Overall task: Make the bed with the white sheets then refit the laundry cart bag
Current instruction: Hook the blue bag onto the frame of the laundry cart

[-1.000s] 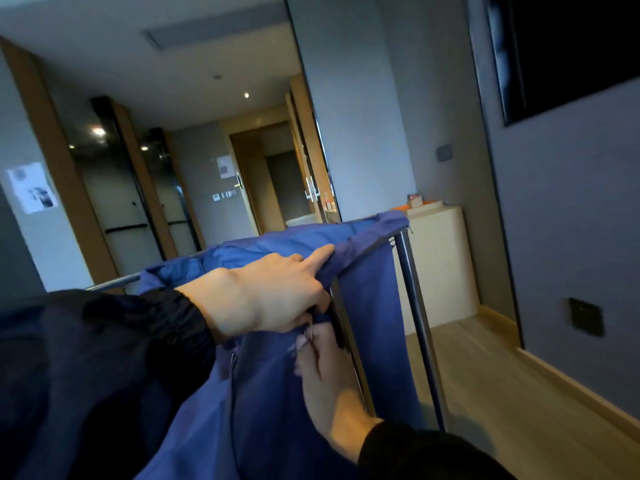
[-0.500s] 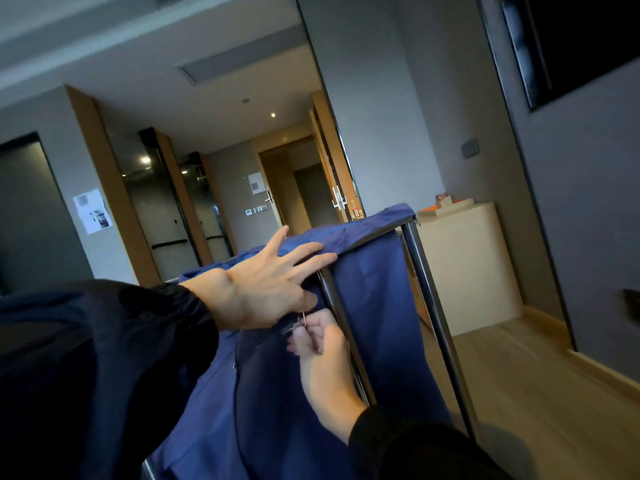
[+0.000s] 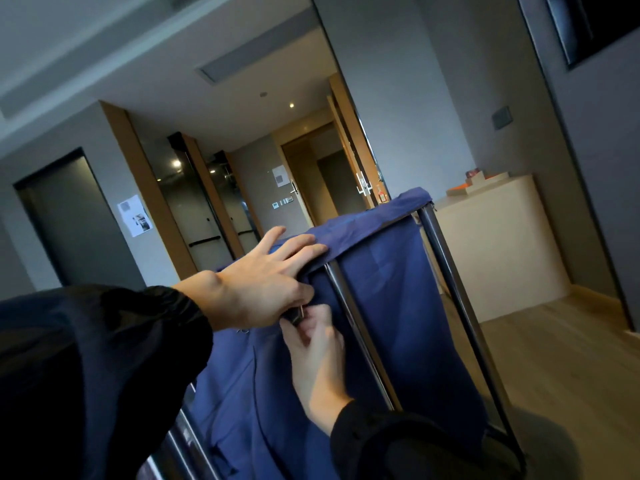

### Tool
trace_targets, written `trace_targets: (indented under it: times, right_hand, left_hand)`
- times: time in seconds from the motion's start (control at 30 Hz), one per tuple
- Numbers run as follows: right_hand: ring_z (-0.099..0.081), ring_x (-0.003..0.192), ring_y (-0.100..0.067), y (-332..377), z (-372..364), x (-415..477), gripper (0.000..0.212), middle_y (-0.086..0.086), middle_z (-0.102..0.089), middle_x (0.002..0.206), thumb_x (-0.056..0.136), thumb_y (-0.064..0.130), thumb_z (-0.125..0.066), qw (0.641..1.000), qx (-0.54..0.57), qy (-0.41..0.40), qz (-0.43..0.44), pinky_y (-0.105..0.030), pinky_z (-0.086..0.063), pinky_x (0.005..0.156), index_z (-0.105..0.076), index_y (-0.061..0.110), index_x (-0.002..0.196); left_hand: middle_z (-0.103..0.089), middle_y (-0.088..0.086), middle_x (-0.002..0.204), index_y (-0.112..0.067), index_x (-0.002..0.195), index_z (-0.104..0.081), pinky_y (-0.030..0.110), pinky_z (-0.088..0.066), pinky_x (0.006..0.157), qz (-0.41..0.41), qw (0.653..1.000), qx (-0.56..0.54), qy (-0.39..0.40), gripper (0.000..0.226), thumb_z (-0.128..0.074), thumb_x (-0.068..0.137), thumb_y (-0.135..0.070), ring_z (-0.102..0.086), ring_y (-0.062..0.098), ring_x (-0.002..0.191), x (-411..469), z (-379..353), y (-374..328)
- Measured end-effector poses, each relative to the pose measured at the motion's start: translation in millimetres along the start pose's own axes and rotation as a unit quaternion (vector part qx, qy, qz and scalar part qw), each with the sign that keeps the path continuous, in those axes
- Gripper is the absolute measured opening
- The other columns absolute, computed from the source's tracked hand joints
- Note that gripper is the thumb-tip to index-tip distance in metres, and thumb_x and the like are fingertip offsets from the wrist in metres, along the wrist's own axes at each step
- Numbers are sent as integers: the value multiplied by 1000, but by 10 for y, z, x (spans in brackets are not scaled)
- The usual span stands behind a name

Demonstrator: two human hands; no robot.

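Note:
A blue laundry cart bag (image 3: 381, 289) hangs over the metal cart frame (image 3: 450, 271) in front of me, its top hem folded over the upper rail. My left hand (image 3: 263, 282) lies across that hem with straight, spread fingers and presses the cloth onto the rail. Just below it, my right hand (image 3: 318, 348) reaches up along the bag's side and pinches a small metal clip (image 3: 299, 313) at the bag's edge. The bed and white sheets are out of view.
A pale cabinet (image 3: 495, 251) with small items on top stands against the right wall behind the cart. Wooden floor (image 3: 571, 375) opens to the right. A hallway with a wooden door (image 3: 311, 181) and dark glass panels lies ahead. A dark screen (image 3: 588, 22) hangs upper right.
My left hand's fingers have straightened and spread over the hem. The right hand stays at the clip. The camera has tilted, shifting the cart rightward in view.

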State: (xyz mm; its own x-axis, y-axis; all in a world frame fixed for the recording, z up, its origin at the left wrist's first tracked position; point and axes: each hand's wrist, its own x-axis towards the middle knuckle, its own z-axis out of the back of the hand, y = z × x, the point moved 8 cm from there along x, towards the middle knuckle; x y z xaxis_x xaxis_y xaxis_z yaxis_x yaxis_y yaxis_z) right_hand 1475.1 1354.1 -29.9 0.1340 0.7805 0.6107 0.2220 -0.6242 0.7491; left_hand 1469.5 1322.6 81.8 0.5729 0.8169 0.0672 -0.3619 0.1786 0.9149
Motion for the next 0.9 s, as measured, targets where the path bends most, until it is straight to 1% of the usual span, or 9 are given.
trace_targets:
  times: [0.1,0.17,0.3,0.37,0.47,0.6,0.7,0.8,0.9]
  right_hand:
    - [-58,68,-10,49,13,10,23,4,-62,71,85,23,-70,999,-10,14,27,-27,-43,63,-48,17,83]
    - [-60,70,-11,76,33,30,21,4,-63,73,86,24,-69,998,-27,20,46,-25,-42,63,-50,17,87]
    - [-59,74,-14,64,70,52,21,10,-56,73,88,28,-66,997,-44,28,50,-23,-39,64,-51,15,94]
    - [-57,73,-14,53,55,44,19,14,-53,73,90,30,-64,997,-40,45,44,-27,-40,67,-49,19,95]
    - [-49,68,-5,30,78,38,16,18,-47,70,92,26,-61,997,-29,58,48,-17,-32,65,-48,19,95]
    - [-57,86,-22,24,120,54,30,1,-63,85,93,35,-56,996,-46,42,67,-20,-28,66,-53,8,106]
    - [-59,92,-30,11,115,70,30,-8,-66,96,95,36,-53,995,-42,52,74,-23,-30,67,-51,8,106]
    - [-59,87,-25,21,118,90,27,3,-61,87,94,31,-55,994,-33,64,78,-24,-33,67,-54,9,110]
    - [-57,80,-18,55,141,88,32,13,-56,81,92,35,-56,994,-13,70,83,-26,-38,67,-56,9,111]
  left_hand:
    - [-45,13,137,-34,78,-68,50,-40,91,24,1000,1,7,9,-72,70,-34,-42,38,122,-57,-22,28]
    - [-46,12,134,-33,76,-70,45,-48,80,21,1000,-20,-3,8,-69,69,-32,-45,38,114,-44,-17,37]
    - [-31,8,137,-28,105,-68,37,-48,89,17,1000,8,-13,26,-59,82,-37,-37,31,116,34,22,69]
    - [-30,13,140,-19,126,-56,39,-43,92,-13,999,6,32,40,-46,90,-33,-39,33,118,96,-24,63]
    - [-22,12,143,-28,129,-49,41,-47,82,-47,996,29,64,33,-46,96,-29,-36,35,114,147,27,0]
    - [-30,20,144,-33,138,-38,43,-57,66,-18,1000,12,22,56,-63,88,-26,-53,39,107,24,-9,49]
    - [-50,27,132,-23,128,-53,42,-57,50,-13,999,27,-20,53,-72,79,-24,-64,40,97,-12,-24,74]
    - [-56,28,127,-17,100,-71,40,-55,45,-17,999,24,-31,29,-68,75,-30,-67,39,94,12,-19,66]
    - [-58,27,125,-16,86,-70,38,-54,42,-16,999,13,-35,24,-72,71,-36,-69,36,89,34,-45,59]
